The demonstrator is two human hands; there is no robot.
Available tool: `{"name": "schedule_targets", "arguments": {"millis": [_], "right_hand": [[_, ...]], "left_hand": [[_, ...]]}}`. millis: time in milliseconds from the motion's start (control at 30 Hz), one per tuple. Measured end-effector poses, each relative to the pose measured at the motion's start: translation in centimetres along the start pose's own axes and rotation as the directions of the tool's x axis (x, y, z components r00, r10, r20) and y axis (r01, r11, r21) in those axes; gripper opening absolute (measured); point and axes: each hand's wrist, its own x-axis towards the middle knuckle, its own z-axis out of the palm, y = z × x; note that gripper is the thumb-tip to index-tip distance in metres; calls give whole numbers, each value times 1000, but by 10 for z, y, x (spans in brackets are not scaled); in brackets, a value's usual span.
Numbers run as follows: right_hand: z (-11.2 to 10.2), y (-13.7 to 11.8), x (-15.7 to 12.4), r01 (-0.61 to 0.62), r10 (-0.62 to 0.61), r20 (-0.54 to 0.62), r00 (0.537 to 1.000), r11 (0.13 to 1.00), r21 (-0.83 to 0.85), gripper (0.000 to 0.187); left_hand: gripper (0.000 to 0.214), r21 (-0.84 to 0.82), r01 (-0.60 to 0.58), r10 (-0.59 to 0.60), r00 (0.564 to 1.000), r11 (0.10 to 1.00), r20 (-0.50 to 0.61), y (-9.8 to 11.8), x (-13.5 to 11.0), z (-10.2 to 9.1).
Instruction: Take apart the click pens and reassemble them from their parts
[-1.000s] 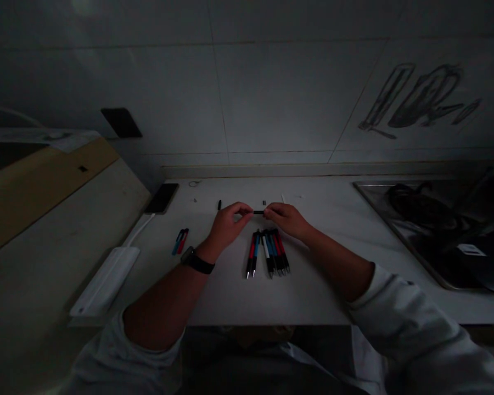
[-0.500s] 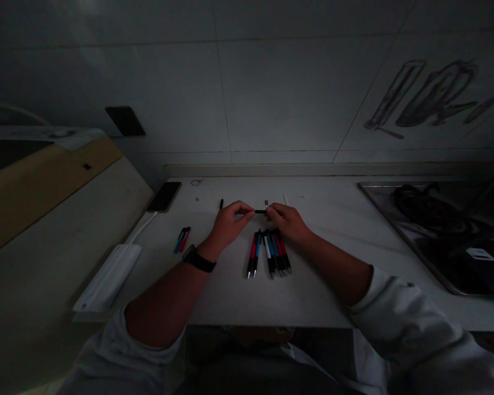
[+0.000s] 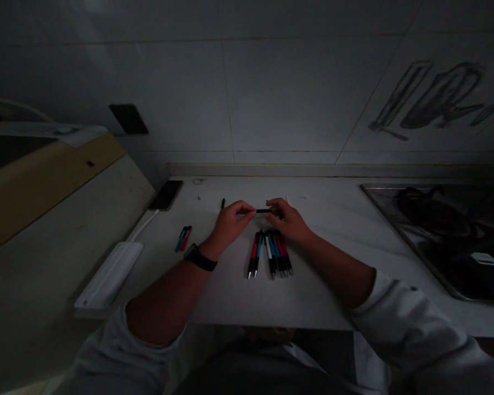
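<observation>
My left hand [image 3: 233,218] pinches a thin black pen part [image 3: 263,211] between thumb and fingertips, holding it level above the counter. At its other end is my right hand [image 3: 287,218], thumb and fingers apart, with one fingertip by a tiny dark piece [image 3: 267,202]. Just below the hands lie several pens in two groups: a red and a blue pen [image 3: 254,255] on the left, and a white pen [image 3: 269,252] with blue and red ones [image 3: 280,253] on the right. Their tips point toward me. Behind my left hand is a small black piece [image 3: 223,203].
On the left of the white counter [image 3: 239,302] lie blue and red pen parts [image 3: 183,238], a phone [image 3: 166,195] and a white power strip [image 3: 109,277]. A thin white stick [image 3: 287,199] is behind my right hand. A metal-rimmed sink or hob [image 3: 407,241] is at right.
The fingers of my right hand have spread and let go of the black pen part's end. One finger has reached out to the tiny dark piece. My left hand keeps its pinch.
</observation>
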Motion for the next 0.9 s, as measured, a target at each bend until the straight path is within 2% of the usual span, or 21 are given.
{"name": "schedule_targets", "arguments": {"millis": [133,233,300,400,467,533,633,767,900], "right_hand": [[1,-3,0,-25,28,43,999,998,-61,31],[2,-4,0,21,-23,-23,999,995,-99,17],[2,-4,0,61,-72,-74,995,989,-136,15],[1,-1,-1,106,-126,-105,987,979,-176,15],[0,2,-1,115,-136,-107,985,976,-184,15],[-1,5,-1,116,-136,-102,985,976,-186,16],[-2,7,0,122,-143,-103,984,975,-185,17],[-1,7,-1,128,-144,-74,987,975,-183,15],[0,8,-1,155,-165,-46,985,973,-174,14]], "left_hand": [[13,-27,30,-30,999,999,13,1,0,1],[17,-153,146,-143,989,977,29,-3,1,4],[22,-263,232,-226,973,937,53,-6,2,5],[23,-287,238,-243,970,928,20,-3,6,-4],[21,-171,166,-179,982,971,-65,2,11,-20],[19,11,87,-84,984,996,-156,7,18,-45],[18,308,46,17,980,950,-198,4,33,-89],[17,619,7,17,999,785,-33,-25,54,-139],[21,743,-75,-52,988,665,147,-62,67,-159]]}}
